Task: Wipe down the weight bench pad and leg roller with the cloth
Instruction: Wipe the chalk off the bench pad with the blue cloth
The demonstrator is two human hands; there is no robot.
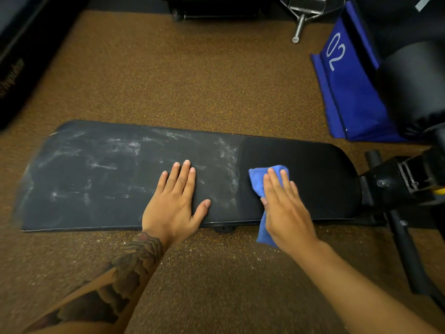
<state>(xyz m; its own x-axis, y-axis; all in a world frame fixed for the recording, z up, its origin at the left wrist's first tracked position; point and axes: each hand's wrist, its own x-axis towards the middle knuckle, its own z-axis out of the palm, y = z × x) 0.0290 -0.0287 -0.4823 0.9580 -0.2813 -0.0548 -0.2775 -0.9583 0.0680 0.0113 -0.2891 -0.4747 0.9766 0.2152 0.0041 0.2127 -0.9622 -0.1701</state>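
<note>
The black weight bench pad [96, 174] runs left to right across the middle of the view. Its left and middle parts carry white chalky smears; its right end looks dark and clean. My left hand [174, 203] lies flat on the pad with fingers spread, holding nothing. My right hand [285, 208] presses a blue cloth [258, 182] flat onto the pad, just right of where the smears end; part of the cloth hangs over the near edge. The black leg roller [414, 88] stands at the far right, above the bench's end.
Brown speckled rubber flooring [192, 75] surrounds the bench. A blue block marked 02 [346, 92] leans at the upper right. The bench's black frame and hinge [397, 182] stick out to the right. A metal handle [303, 18] lies at the top; dark equipment [21, 56] lines the left.
</note>
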